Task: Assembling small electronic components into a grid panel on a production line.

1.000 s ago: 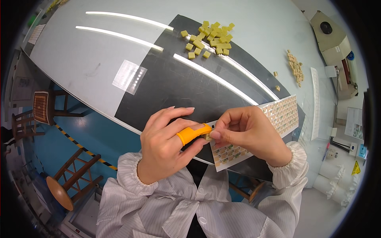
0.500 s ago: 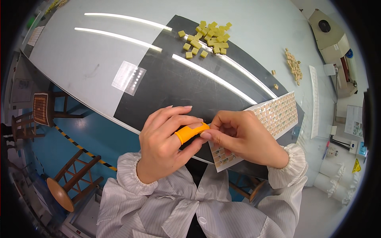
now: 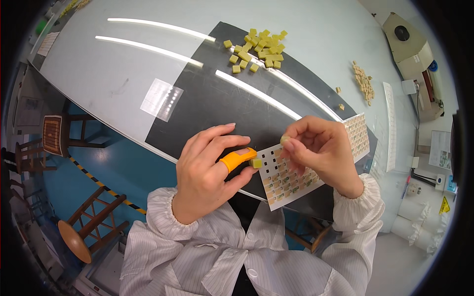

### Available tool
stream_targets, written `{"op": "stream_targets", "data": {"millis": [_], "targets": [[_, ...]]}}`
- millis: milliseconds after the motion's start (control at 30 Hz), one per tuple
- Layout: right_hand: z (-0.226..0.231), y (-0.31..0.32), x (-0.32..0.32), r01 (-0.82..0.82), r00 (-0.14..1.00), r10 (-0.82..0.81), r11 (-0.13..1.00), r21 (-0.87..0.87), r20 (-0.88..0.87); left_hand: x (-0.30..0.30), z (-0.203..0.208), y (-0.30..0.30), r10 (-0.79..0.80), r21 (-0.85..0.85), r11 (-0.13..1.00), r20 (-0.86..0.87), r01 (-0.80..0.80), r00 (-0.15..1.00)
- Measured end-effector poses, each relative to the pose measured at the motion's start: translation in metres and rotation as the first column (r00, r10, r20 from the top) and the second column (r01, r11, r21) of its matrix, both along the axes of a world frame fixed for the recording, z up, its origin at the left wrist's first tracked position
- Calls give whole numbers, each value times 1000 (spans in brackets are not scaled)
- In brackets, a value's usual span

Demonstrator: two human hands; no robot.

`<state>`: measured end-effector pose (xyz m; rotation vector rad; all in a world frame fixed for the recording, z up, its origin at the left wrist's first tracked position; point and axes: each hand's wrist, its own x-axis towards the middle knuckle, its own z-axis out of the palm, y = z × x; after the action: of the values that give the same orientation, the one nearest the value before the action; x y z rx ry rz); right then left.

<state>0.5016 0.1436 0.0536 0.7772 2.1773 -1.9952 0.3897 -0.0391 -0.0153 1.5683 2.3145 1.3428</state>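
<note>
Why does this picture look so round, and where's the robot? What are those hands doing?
There's no robot, just a person's bare hands! A wide fisheye camera on their head looks down, so straight edges bend. The left hand wears an orange finger sleeve and pinches a yellow-green block. The right hand hovers over a patterned white sheet; I can't tell what its fingertips hold. More yellow-green blocks lie on a black mat.

Smooth finger guard (image 3: pixel 232 162), seemingly plastic
</note>
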Motion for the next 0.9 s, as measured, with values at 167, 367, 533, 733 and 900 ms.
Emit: {"op": "stream_targets", "data": {"millis": [167,367,533,733,900], "targets": [[-13,9,19,115,993,-112,881,458,-32,1,-2,1,-17,4,1000,-29,17,999],[-18,2,32,105,990,23,530,841,-137,1,-1,-2,-27,12,1000,-41,28,999],[-34,-19,45,-201,914,401,592,781,-68,2,2,1,-49,6,999,-27,50,998],[-42,-3,35,-18,962,230,588,808,-146,4,3,1,-75,-17,997,-50,74,996],[-38,-11,35,58,921,300,525,849,-249,6,5,3,-47,-27,999,-21,46,999]]}}
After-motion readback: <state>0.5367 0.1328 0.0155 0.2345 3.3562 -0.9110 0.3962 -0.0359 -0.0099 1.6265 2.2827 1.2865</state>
